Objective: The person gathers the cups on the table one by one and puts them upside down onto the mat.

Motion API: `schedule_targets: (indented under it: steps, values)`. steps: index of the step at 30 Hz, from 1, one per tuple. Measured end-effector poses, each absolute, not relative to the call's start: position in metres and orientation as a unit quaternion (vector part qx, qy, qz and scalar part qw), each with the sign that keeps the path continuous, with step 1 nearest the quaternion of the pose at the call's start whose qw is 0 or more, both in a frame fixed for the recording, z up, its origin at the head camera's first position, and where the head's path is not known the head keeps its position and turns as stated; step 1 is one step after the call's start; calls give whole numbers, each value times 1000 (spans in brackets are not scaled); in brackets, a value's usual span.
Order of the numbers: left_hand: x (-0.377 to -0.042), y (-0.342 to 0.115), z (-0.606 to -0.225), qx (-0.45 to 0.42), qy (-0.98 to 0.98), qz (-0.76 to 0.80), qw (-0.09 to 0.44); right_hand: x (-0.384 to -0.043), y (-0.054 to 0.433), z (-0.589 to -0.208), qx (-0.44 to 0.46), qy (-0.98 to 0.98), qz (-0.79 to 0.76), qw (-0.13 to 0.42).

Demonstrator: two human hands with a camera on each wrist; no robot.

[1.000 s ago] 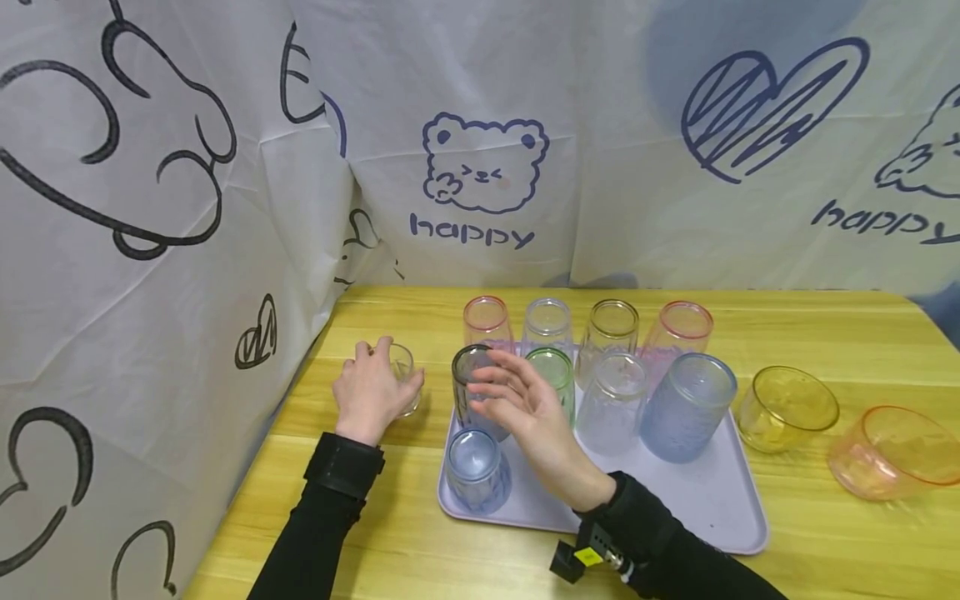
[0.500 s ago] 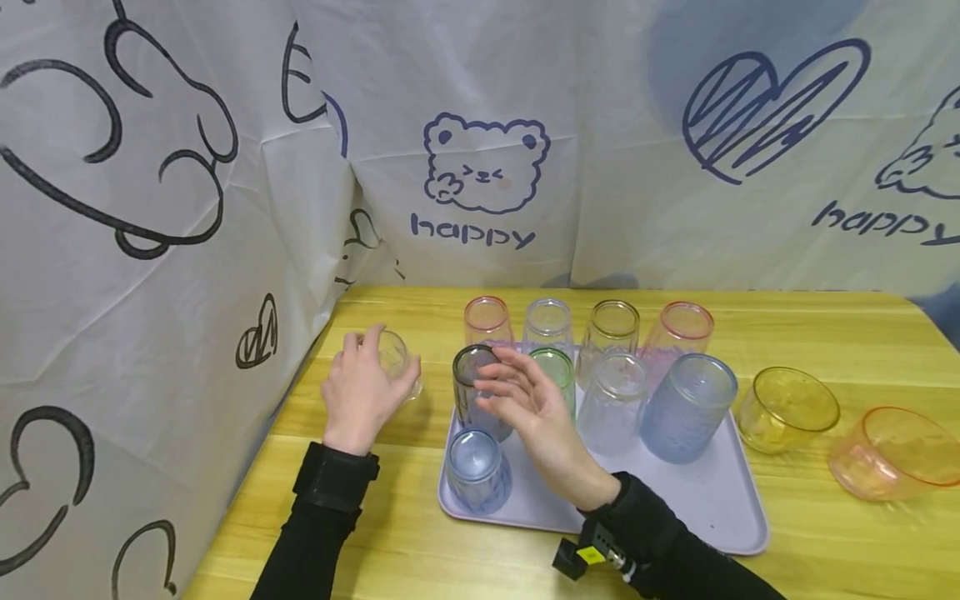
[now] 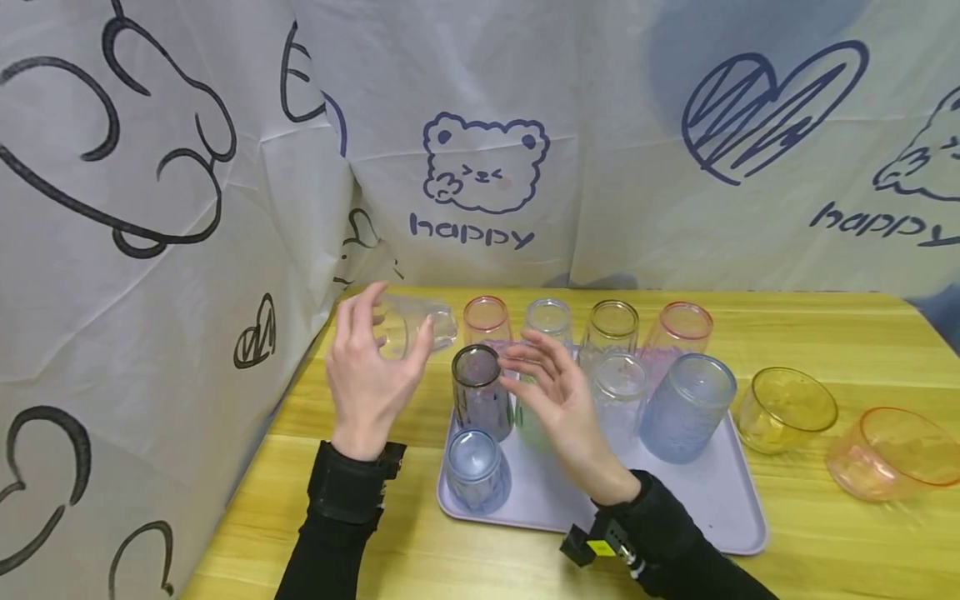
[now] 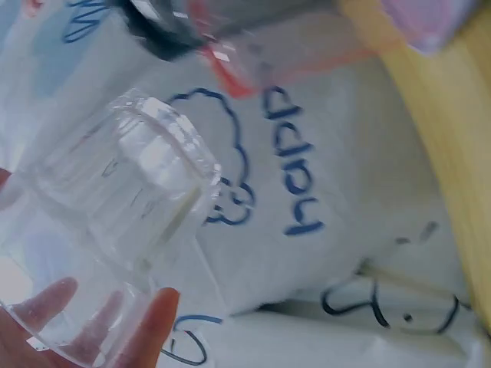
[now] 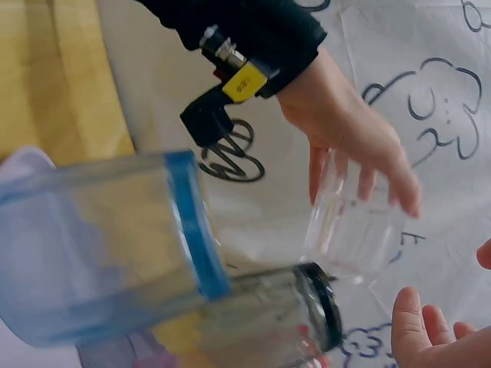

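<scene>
My left hand (image 3: 367,375) grips a clear glass (image 3: 411,323), raised off the table and tipped on its side with one end pointing right. In the left wrist view the same clear glass (image 4: 123,184) shows faceted sides, with fingertips curled around it. My right hand (image 3: 558,408) hovers over the lilac tray (image 3: 675,521), fingers loosely bent and nothing in them. It is near the grey glass with a dark rim (image 3: 480,404) and partly hides a green glass (image 3: 532,429). In the right wrist view, only the fingers (image 5: 410,318) and part of that hand show.
Several coloured glasses stand on the tray, among them a small blue glass (image 3: 476,471) at front left and a large blue glass (image 3: 686,412) at right. A yellow bowl-like glass (image 3: 783,412) and an orange one (image 3: 892,454) stand right of the tray. Printed cloth (image 3: 637,233) hangs behind.
My left hand has lifted the clear glass from the table and tipped it over towards the right. My right hand has shifted slightly right, uncovering the dark-rimmed glass.
</scene>
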State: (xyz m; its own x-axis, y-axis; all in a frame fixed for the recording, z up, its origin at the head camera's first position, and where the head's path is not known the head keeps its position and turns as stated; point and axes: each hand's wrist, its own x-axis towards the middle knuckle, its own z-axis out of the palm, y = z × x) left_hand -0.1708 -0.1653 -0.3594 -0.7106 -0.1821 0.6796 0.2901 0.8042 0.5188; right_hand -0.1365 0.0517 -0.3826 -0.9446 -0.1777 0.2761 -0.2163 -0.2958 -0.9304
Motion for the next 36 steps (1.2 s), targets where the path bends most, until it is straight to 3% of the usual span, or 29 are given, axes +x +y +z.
schedule_targets:
  steps: [10,19,36]
  values:
    - [-168,-132,-345,-79,-819,-455,340,-141,74,-376,191,-566,798,87]
    - [-159,-108,-342,-131,-779,-537,297,-142,85,-371,183,-574,791,108]
    - [-153,-70,-354,-221,-780,-556,182,-138,86,-366,164,-501,850,-11]
